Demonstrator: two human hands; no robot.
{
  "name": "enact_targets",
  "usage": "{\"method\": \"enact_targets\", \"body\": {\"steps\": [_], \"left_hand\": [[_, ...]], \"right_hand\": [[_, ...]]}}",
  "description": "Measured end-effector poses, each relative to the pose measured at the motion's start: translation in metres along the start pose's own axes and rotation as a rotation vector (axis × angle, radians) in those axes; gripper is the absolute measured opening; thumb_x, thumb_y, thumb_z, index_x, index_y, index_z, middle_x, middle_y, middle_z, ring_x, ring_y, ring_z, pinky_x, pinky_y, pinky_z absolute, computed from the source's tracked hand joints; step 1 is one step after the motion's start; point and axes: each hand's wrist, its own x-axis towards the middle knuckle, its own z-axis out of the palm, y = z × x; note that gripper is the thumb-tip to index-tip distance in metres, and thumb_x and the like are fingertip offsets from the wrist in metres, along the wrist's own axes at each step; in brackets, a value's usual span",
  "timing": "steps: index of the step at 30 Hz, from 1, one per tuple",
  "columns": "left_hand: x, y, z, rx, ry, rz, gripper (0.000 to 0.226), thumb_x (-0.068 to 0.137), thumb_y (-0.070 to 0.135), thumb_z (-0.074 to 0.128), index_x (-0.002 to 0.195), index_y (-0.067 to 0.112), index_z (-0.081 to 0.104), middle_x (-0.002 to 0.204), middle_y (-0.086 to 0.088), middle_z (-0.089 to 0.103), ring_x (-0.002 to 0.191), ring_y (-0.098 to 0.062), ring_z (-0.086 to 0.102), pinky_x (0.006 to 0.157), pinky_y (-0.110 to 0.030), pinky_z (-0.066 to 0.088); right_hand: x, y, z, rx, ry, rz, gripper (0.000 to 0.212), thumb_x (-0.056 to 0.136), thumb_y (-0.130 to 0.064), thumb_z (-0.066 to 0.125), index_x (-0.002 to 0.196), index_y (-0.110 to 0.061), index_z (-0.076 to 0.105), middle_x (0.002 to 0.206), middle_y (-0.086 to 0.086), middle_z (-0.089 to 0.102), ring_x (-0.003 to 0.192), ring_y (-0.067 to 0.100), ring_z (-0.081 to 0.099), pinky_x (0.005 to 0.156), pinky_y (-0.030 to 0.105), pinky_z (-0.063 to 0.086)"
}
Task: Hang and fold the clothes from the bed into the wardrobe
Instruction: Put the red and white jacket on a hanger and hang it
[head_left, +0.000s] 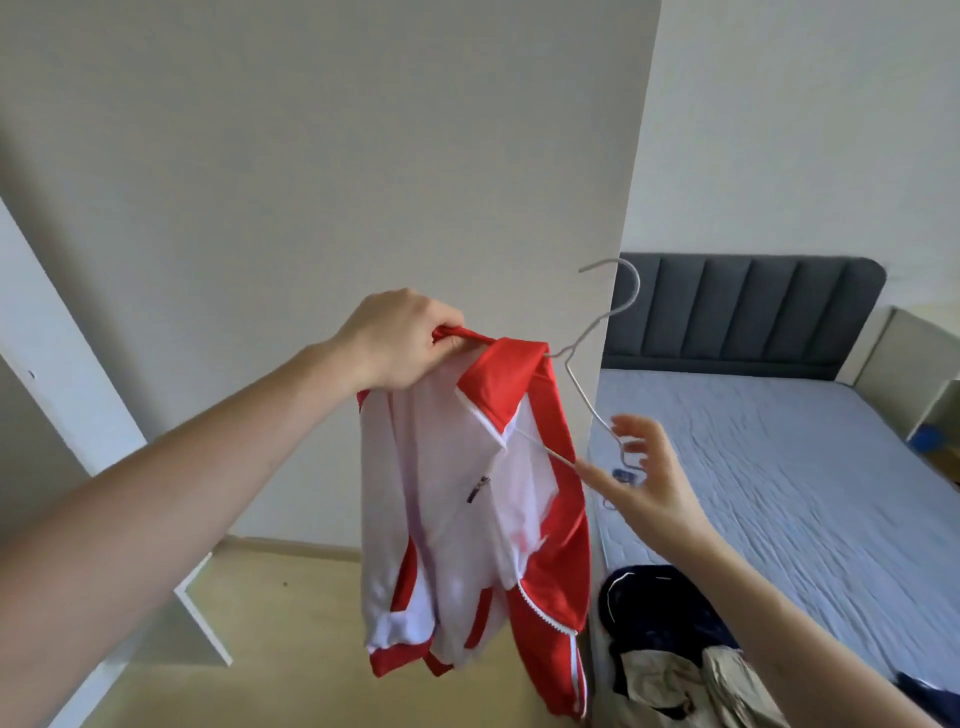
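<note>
**Jacket half on the hanger, more clothes waiting on the bed**

The left hand (402, 345) gripped the red and white jacket (467, 519) by the red fabric at one shoulder, fingers curled tight round it, holding the garment up near the middle of the view. A white wire hanger (587, 395) was threaded through the collar: its hook rose toward 1 o'clock and one bare arm of the wire ran down toward 4 o'clock, outside the jacket. The right hand (641, 478) was at that bare end, fingers spread and mostly straight, the tips touching or just beside the wire rather than clasping it.

By the look of it, the jacket sat on the hanger at one shoulder only; the other shoulder had yet to be drawn over the exposed wire, and the hanger had not yet gone onto any rail. A pale wardrobe panel (363, 156) filled the view from 9 to 12 o'clock.

At 5 o'clock, on the near corner of the bed (779, 467), lay a dark navy garment (660, 608) and a beige garment (691, 686) in a heap, not yet hung or folded, so much of the job seemingly remained.
</note>
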Motion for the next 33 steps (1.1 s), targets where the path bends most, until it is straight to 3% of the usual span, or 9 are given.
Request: {"method": "enact_targets", "body": {"steps": [2,5,7,8,11,17,25,29,33], "left_hand": [[-0.003,-0.008,0.0,-0.01,0.047,-0.06,0.038,0.097,0.049,0.058,0.064,0.033,0.05,0.058,0.012,0.049,0.066,-0.023,0.049,0.06,-0.031,0.03],[-0.005,-0.013,-0.004,-0.003,0.078,-0.119,0.037,0.095,0.047,0.058,0.062,0.032,0.049,0.057,0.012,0.05,0.063,-0.022,0.048,0.056,-0.03,0.03],[-0.004,-0.012,-0.007,0.015,0.076,-0.145,0.037,0.095,0.047,0.059,0.066,0.025,0.053,0.056,0.009,0.051,0.061,-0.022,0.048,0.054,-0.029,0.028],[-0.005,-0.012,-0.009,0.019,0.072,-0.151,0.038,0.095,0.049,0.059,0.067,0.023,0.054,0.057,0.009,0.051,0.06,-0.021,0.047,0.054,-0.029,0.028],[-0.01,-0.017,-0.016,0.019,0.059,-0.161,0.037,0.091,0.057,0.054,0.065,0.03,0.054,0.057,0.011,0.053,0.059,-0.016,0.048,0.056,-0.03,0.03],[-0.042,-0.05,-0.026,0.123,0.008,-0.259,0.057,0.091,0.077,0.046,0.07,0.026,0.062,0.062,0.012,0.059,0.057,-0.008,0.052,0.053,-0.028,0.034],[-0.084,-0.056,-0.037,0.253,0.169,-0.423,0.054,0.095,0.066,0.03,0.064,0.027,0.049,0.056,0.011,0.048,0.06,-0.025,0.049,0.051,-0.03,0.029],[-0.1,-0.054,-0.048,0.212,0.287,-0.528,0.054,0.097,0.061,0.034,0.069,0.018,0.049,0.05,0.008,0.046,0.052,-0.017,0.044,0.048,-0.027,0.028],[-0.109,-0.046,-0.057,0.265,0.238,-0.523,0.052,0.099,0.057,0.035,0.067,0.019,0.051,0.052,0.005,0.05,0.054,-0.025,0.048,0.049,-0.029,0.03]], "right_hand": [[-0.014,0.03,0.006,-0.023,0.003,0.189,0.09,0.066,-0.056,0.088,0.139,-0.031,0.042,0.134,-0.006,0.051,0.118,0.012,0.057,0.09,0.029,0.052],[-0.026,0.052,0.031,0.117,-0.214,0.528,0.112,0.064,-0.061,0.09,0.151,-0.028,0.027,0.133,0.0,0.058,0.104,0.01,0.067,0.069,0.019,0.057],[-0.027,0.064,0.052,0.186,-0.273,0.644,0.098,0.07,-0.052,0.092,0.146,-0.028,0.035,0.122,0.001,0.07,0.094,0.013,0.075,0.07,0.027,0.06],[-0.025,0.069,0.063,0.206,-0.293,0.648,0.076,0.075,-0.045,0.091,0.133,-0.022,0.048,0.11,0.001,0.076,0.083,0.012,0.076,0.063,0.028,0.059],[-0.01,0.071,0.074,0.227,-0.277,0.617,0.006,0.094,-0.02,0.075,0.094,-0.014,0.077,0.074,0.004,0.074,0.05,0.016,0.064,0.043,0.023,0.046],[0.074,0.059,0.008,0.261,0.003,0.549,0.017,0.101,-0.011,0.06,0.087,-0.014,0.069,0.049,-0.006,0.056,0.039,0.011,0.047,0.04,0.02,0.037],[0.156,-0.01,-0.024,0.126,-0.16,0.131,0.025,0.101,-0.009,0.058,0.089,-0.023,0.076,0.051,-0.005,0.055,0.043,0.015,0.041,0.05,0.028,0.034],[0.165,-0.015,-0.021,0.111,-0.243,0.079,0.023,0.102,-0.009,0.058,0.092,-0.021,0.076,0.052,-0.005,0.055,0.047,0.017,0.04,0.049,0.028,0.033],[0.174,-0.026,-0.012,0.221,-0.285,0.076,0.022,0.102,-0.007,0.057,0.095,-0.014,0.077,0.057,0.001,0.052,0.047,0.015,0.039,0.049,0.029,0.034]]}}
